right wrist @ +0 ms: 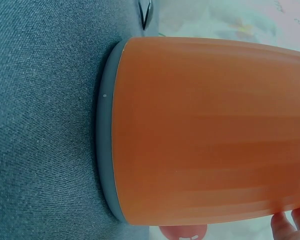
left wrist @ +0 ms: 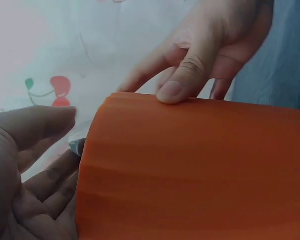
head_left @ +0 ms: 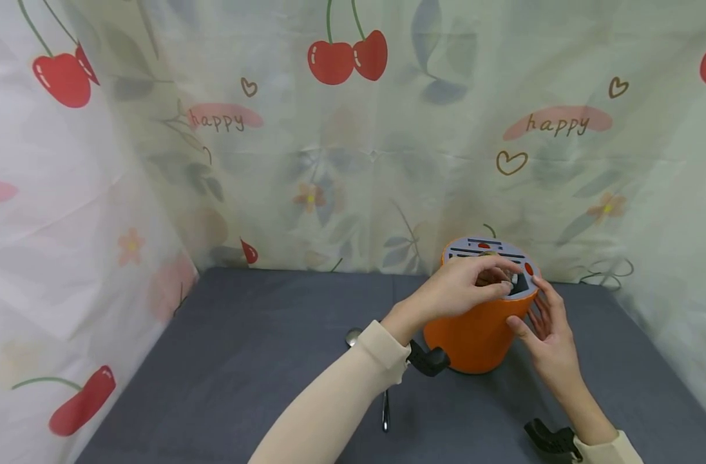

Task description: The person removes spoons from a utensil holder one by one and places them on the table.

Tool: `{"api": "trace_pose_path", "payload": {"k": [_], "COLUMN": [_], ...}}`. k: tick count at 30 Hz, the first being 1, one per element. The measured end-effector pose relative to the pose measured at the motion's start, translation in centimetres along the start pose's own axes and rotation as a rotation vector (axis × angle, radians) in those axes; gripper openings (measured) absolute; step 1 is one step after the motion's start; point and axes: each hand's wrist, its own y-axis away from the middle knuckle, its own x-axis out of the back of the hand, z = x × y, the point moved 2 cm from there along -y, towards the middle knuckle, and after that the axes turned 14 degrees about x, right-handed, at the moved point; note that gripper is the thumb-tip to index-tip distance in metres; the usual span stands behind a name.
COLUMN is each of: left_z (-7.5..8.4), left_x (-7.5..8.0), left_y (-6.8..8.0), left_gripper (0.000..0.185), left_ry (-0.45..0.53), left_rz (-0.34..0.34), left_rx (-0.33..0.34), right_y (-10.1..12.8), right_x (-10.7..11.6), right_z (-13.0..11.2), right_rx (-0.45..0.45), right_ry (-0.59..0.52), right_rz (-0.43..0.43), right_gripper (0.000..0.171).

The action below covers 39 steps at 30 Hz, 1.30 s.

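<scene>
An orange knife block [head_left: 469, 341] with a slotted light-grey top stands upright on the table. Over the front of that top is the left hand [head_left: 466, 283], its bent fingers and thumb about a small shiny metal piece [head_left: 514, 280] at the dark square opening. The fingers hide most of this piece; its silvery tip [left wrist: 76, 146] shows beside the block's rim in the left wrist view. The right hand [head_left: 547, 341] rests its extended thumb and fingertips on the block's right side, near the rim. In the right wrist view its fingertips [right wrist: 285, 225] touch the orange wall.
A spoon lies on the dark grey tabletop [head_left: 260, 341], its bowl [head_left: 353, 336] and handle [head_left: 385, 412] showing on either side of the left forearm. Printed curtains [head_left: 376, 154] hang behind the table and along both sides.
</scene>
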Motion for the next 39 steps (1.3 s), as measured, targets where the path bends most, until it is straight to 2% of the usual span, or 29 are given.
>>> {"api": "trace_pose_path", "payload": {"k": [3, 5, 13, 15, 22, 31, 34, 39], "left_z": [0.2, 0.4, 0.5, 0.4, 0.0, 0.5, 0.6, 0.8], "left_x": [-0.2, -0.3, -0.5, -0.5, -0.3, 0.3, 0.6, 1.1], "left_y": [0.0, 0.1, 0.1, 0.2, 0.4, 0.5, 0.6, 1.0], "left_gripper": [0.037, 0.037, 0.033, 0.033, 0.031, 0.033, 0.031, 0.026], "left_ry": [-0.141, -0.193, -0.201, -0.156, 0.122, 0.273, 0.357, 0.436], "left_rz": [0.013, 0.022, 0.081, 0.098, 0.147, 0.224, 0.235, 0.250], "left_rx": [0.011, 0.024, 0.031, 0.025, -0.023, -0.057, -0.053, -0.073], "right_y": [0.0, 0.0, 0.0, 0.0, -0.1, -0.1, 0.0, -0.1], "right_x": [0.0, 0.1, 0.1, 0.0, 0.0, 0.0, 0.1, 0.1], "right_z": [0.0, 0.0, 0.1, 0.1, 0.0, -0.1, -0.1, -0.2], "right_rx": [0.000, 0.001, -0.004, -0.002, 0.025, 0.010, -0.003, -0.013], "right_ry": [0.004, 0.019, 0.009, 0.005, -0.009, 0.014, 0.034, 0.040], "right_rz": [-0.003, -0.007, -0.010, -0.011, -0.010, -0.009, -0.012, -0.017], "right_gripper": [0.079, 0.079, 0.079, 0.079, 0.081, 0.081, 0.081, 0.080]}}
